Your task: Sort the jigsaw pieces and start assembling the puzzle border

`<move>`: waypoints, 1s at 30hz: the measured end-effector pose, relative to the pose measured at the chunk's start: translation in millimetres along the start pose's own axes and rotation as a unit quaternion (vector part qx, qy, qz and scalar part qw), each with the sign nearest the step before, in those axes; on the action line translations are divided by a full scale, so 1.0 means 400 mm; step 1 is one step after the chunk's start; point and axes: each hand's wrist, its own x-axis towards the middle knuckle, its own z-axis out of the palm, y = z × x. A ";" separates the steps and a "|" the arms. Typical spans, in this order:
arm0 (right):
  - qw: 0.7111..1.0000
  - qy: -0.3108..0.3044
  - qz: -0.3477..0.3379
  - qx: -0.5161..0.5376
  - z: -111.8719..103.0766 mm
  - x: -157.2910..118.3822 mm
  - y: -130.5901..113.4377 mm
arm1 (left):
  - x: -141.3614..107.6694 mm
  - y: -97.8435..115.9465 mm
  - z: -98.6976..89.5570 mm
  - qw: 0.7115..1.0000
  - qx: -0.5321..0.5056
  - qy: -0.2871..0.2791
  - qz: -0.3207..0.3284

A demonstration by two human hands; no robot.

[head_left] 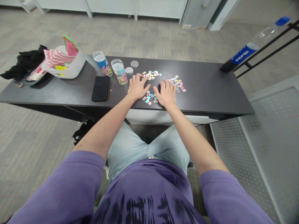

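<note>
Jigsaw pieces (153,75) are lying in three loose clusters on the tabletop (205,87): just past the left forefinger, between the thumbs, toward the wrists, and outward of the right fingers. The left hand (137,87) and right hand (167,92) are reaching palm-down, thumbs standing wide from the fingers; whatever the palms are covering cannot be told. Light fingertips should probably be sliding pieces singly, keeping clusters separate. Two lids (134,64) are lying beyond the left little finger.
</note>
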 end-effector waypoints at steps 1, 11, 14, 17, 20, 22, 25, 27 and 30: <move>1.000 -0.001 -0.008 0.003 0.001 0.001 0.002 | 0.001 -0.001 0.002 1.000 0.002 -0.003 0.003; 0.999 0.000 -0.043 0.023 0.027 0.017 0.026 | 0.004 -0.009 0.020 0.999 -0.003 0.008 0.048; 0.998 0.004 -0.048 0.027 0.029 0.018 0.030 | 0.000 -0.008 0.018 0.998 -0.003 0.018 0.067; 0.999 0.001 -0.045 0.022 0.027 0.017 0.029 | 0.000 -0.009 0.020 0.997 -0.007 0.023 0.073; 0.999 0.000 -0.045 0.021 0.025 0.017 0.027 | 0.003 -0.014 0.027 0.997 -0.006 0.021 0.077; 0.999 -0.001 -0.046 0.019 0.024 0.017 0.026 | 0.006 -0.019 0.034 0.997 -0.006 0.021 0.080; 0.999 -0.003 -0.046 0.013 0.024 0.016 0.024 | 0.012 -0.027 0.043 0.996 -0.019 0.029 0.086; 0.999 -0.005 -0.046 0.010 0.022 0.015 0.023 | 0.016 -0.030 0.045 0.995 -0.033 0.036 0.088; 0.999 -0.007 -0.043 0.004 0.018 0.014 0.021 | 0.019 -0.028 0.041 0.994 -0.051 0.039 0.087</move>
